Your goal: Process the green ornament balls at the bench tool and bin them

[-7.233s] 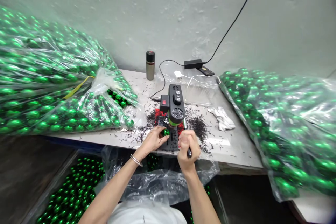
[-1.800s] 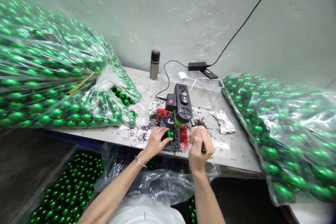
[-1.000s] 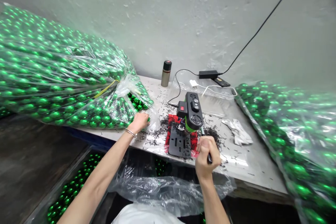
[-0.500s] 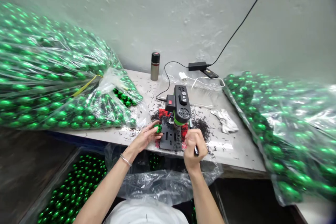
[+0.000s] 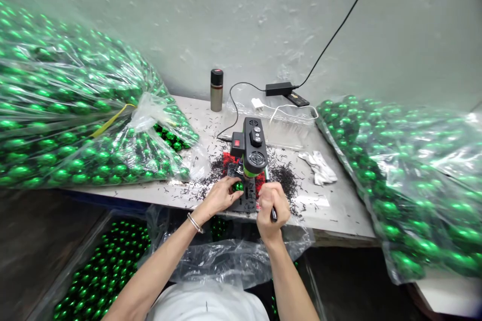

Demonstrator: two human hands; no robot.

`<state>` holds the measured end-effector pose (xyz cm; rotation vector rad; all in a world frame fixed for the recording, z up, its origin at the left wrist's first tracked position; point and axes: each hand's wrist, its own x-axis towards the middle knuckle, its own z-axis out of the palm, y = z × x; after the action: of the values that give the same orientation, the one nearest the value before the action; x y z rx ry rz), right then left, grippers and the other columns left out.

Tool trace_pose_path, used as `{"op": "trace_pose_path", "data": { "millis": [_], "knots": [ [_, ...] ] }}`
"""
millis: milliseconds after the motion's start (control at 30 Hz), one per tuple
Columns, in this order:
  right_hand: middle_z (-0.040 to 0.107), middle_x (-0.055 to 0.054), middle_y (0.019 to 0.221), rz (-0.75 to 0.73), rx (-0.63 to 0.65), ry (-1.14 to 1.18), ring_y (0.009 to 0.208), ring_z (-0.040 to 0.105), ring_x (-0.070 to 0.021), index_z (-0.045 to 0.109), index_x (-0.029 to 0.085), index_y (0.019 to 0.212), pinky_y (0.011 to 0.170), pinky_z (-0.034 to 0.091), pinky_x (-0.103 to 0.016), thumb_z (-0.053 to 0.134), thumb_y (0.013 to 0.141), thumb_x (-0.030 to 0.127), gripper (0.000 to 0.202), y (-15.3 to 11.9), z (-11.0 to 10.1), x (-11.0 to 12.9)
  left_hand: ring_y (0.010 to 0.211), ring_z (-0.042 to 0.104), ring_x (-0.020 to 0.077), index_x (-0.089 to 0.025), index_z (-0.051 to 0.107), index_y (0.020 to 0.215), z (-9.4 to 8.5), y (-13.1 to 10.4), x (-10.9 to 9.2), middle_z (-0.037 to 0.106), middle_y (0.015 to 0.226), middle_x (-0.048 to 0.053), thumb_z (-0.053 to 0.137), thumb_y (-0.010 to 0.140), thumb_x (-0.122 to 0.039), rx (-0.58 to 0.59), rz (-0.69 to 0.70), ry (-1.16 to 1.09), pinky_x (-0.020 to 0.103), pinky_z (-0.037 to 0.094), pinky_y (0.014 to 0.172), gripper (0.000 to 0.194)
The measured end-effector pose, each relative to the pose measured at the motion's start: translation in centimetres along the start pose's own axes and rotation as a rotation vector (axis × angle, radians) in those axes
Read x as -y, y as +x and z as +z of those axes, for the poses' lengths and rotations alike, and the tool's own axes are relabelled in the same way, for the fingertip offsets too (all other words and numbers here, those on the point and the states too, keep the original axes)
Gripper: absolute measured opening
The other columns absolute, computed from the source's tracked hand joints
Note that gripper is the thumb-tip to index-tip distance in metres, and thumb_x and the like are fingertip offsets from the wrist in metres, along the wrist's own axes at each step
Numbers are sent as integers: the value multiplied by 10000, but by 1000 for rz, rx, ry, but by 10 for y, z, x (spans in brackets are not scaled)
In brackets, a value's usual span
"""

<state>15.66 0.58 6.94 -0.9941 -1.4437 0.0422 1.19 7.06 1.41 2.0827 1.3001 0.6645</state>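
A small black bench drill press (image 5: 255, 146) with a red switch stands near the table's front edge. My left hand (image 5: 219, 195) pinches a shiny green ball (image 5: 238, 186) over the press's slotted black base plate (image 5: 247, 204), just under the machine's head. Whether the ball touches the tool there is hidden. My right hand (image 5: 274, 209) is wrapped round the press's lever handle (image 5: 273, 216), whose black end sticks out below the fist. Black shavings (image 5: 285, 180) and red material (image 5: 228, 159) lie around the base.
Clear bags of green balls lie left (image 5: 86, 125) and right (image 5: 406, 185). An open bag of balls (image 5: 105, 266) sits below the table's front. Behind the press are a bottle (image 5: 216, 91), a power adapter (image 5: 279, 89) and a white cable (image 5: 297, 113); white gloves (image 5: 320, 167) lie right.
My left hand has moved right, bringing the green ball from the base plate's left edge to under the press's head. My right hand stays on the lever. The view has shifted slightly.
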Motion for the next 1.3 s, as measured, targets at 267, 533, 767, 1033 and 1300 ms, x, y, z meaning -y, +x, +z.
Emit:
{"op": "trace_pose_path", "data": {
  "millis": [267, 533, 767, 1033, 1300],
  "knots": [
    [503, 13, 712, -25, 3, -17, 649, 506, -113, 427, 209, 667, 601, 390, -269, 414, 933, 82, 295, 1, 0, 1, 977, 652, 251, -184, 702, 1154, 27, -2, 11, 698, 1076, 104, 643, 900, -451, -197, 124, 69, 373, 513, 875, 373],
    [483, 12, 702, -79, -5, 9, 617, 479, -112, 425, 212, 679, 558, 386, -263, 412, 931, 95, 278, -18, 4, -16, 935, 630, 243, -171, 705, 1092, 39, -5, 19, 708, 1014, 99, 659, 883, -488, -322, 211, 83, 387, 487, 837, 383],
    [529, 5, 730, -172, -35, -15, 666, 525, -126, 456, 212, 714, 750, 501, -353, 367, 973, 185, 276, -39, 9, -43, 939, 623, 245, -172, 705, 1090, 41, -5, 19, 696, 1029, 107, 635, 896, -498, -337, 207, 94, 383, 487, 818, 386],
    [517, 14, 728, -162, -64, 11, 639, 541, -120, 434, 215, 704, 824, 501, -403, 343, 991, 244, 302, -46, 13, -50, 968, 618, 257, -179, 708, 1108, 40, -6, 18, 689, 1062, 114, 659, 882, -484, -285, 160, 80, 397, 482, 853, 383],
    [505, 21, 718, -185, -23, -48, 642, 559, -119, 427, 217, 695, 827, 496, -393, 334, 984, 216, 304, -46, 11, -51, 970, 628, 256, -189, 712, 1108, 38, -5, 16, 700, 1066, 110, 671, 882, -462, -275, 136, 75, 396, 478, 853, 357]
  ]
}}
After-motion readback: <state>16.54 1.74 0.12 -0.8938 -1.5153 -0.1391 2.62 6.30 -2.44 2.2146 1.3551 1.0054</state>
